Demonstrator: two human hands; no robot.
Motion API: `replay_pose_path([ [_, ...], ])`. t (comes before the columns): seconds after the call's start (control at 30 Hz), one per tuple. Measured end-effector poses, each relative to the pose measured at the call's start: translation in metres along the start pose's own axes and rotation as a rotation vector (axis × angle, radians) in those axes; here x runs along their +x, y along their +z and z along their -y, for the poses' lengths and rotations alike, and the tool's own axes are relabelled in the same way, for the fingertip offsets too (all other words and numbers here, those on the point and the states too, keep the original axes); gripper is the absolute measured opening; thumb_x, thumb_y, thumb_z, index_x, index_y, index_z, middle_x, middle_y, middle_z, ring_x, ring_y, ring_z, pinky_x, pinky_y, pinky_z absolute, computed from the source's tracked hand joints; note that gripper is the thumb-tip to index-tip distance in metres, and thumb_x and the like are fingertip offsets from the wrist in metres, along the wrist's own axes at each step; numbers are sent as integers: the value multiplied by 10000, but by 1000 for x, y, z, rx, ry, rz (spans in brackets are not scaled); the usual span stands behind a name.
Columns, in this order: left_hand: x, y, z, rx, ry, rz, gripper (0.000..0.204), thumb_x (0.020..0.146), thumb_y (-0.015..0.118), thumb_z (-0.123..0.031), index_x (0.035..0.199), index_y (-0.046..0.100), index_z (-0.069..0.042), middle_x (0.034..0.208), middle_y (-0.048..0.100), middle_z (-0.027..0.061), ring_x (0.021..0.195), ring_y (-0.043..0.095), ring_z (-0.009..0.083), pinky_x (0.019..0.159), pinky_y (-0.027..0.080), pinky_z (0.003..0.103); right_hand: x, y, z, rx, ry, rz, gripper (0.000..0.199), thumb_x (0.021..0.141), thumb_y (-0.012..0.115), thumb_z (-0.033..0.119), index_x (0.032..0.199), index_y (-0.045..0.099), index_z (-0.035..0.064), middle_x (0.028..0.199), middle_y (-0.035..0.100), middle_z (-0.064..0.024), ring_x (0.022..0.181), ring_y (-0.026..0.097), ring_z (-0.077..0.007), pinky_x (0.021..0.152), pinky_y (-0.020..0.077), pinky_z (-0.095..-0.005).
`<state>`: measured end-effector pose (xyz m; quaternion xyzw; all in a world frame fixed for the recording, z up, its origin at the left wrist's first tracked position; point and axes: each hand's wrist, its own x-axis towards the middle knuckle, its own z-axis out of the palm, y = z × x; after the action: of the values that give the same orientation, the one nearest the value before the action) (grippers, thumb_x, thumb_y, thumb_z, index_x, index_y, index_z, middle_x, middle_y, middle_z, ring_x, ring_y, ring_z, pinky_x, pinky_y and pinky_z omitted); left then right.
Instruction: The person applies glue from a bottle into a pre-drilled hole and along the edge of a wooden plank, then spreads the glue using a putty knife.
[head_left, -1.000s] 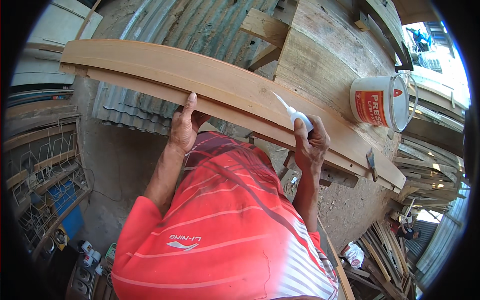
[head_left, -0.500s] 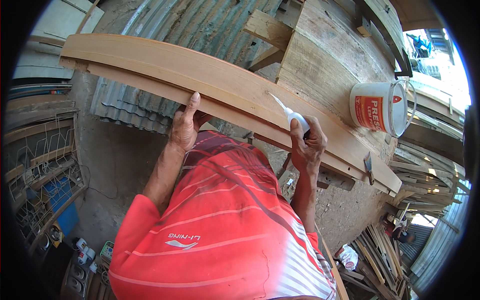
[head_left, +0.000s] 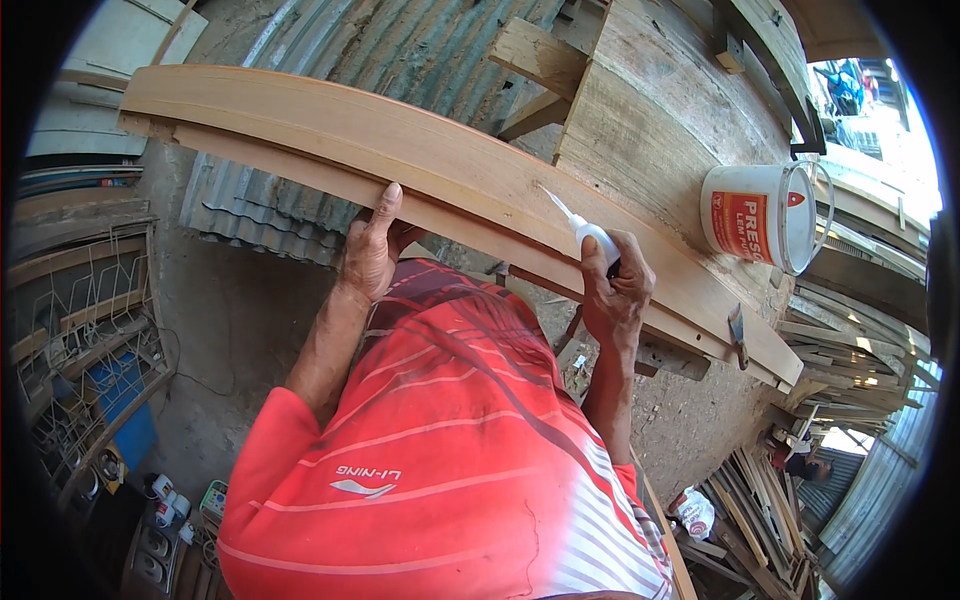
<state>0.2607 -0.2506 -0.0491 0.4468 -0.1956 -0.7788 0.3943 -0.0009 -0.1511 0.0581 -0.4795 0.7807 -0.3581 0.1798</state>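
**Glue bottle held to a long wooden moulding**

A long board [head_left: 470, 180] of pale reddish-brown wood is seen running from the upper left of the frame down to the right of centre, bent into an arc by the lens. Its face is smooth and stepped, with a narrower strip along its lower edge. It is laid on a rough wooden counter [head_left: 660, 130] in the upper middle.

The left hand [head_left: 372, 250] is pressed against the board's lower edge just left of centre, fingers stretched out flat, nothing gripped. The right hand [head_left: 615, 290] is closed around a small white bottle [head_left: 590, 238], right of centre; the bottle's thin nozzle is pointed up and left, its tip at the board's face.

A white bucket [head_left: 755, 215] with a red label is seen on the counter at the right, well apart from the hands. A small scraper [head_left: 737, 330] is seen by the board's right end. A red striped shirt [head_left: 440, 450] fills the lower middle.
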Motion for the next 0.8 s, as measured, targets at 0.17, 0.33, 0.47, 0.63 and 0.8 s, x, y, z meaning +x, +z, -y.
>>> replay_pose_path([
  [0.17, -1, 2, -1, -3, 4, -2, 518, 1011, 661, -417, 1403, 556, -95, 1317, 631, 46, 1188, 626, 167, 979, 557, 366, 1, 1, 0, -5, -5, -5, 188, 954, 719, 209, 1000, 696, 29, 725, 618, -94, 634, 567, -155, 607, 482, -330],
  [0.33, -2, 3, -1, -1, 11, -6, 522, 1008, 665, -420, 1404, 557, -98, 1319, 630, 46, 1189, 626, 170, 982, 556, 368, 1, 1, 2, -10, -5, 0, 190, 955, 717, 207, 1000, 693, 24, 728, 617, -98, 635, 568, -159, 610, 483, -329],
  [0.47, 0, 1, 0, 0, 10, -4, 521, 1008, 666, -420, 1401, 558, -95, 1321, 629, 47, 1192, 626, 172, 984, 555, 370, 2, 1, 2, -20, -6, 5, 189, 956, 716, 202, 999, 692, 20, 743, 621, -102, 643, 573, -165, 616, 484, -330],
  [0.63, 0, 0, 0, 5, 5, -9, 521, 1007, 667, -420, 1399, 562, -94, 1315, 635, 46, 1191, 628, 170, 981, 555, 367, 1, 1, 2, 13, -17, -2, 183, 957, 716, 196, 995, 692, 18, 764, 628, -109, 654, 581, -173, 625, 488, -334],
  [0.8, 1, -1, 1, 7, 2, -8, 515, 1005, 670, -421, 1392, 572, -95, 1304, 645, 43, 1180, 634, 167, 975, 554, 364, 2, 0, 3, -2, -26, 6, 182, 956, 716, 195, 993, 692, 18, 763, 629, -109, 650, 579, -177, 625, 487, -335],
])
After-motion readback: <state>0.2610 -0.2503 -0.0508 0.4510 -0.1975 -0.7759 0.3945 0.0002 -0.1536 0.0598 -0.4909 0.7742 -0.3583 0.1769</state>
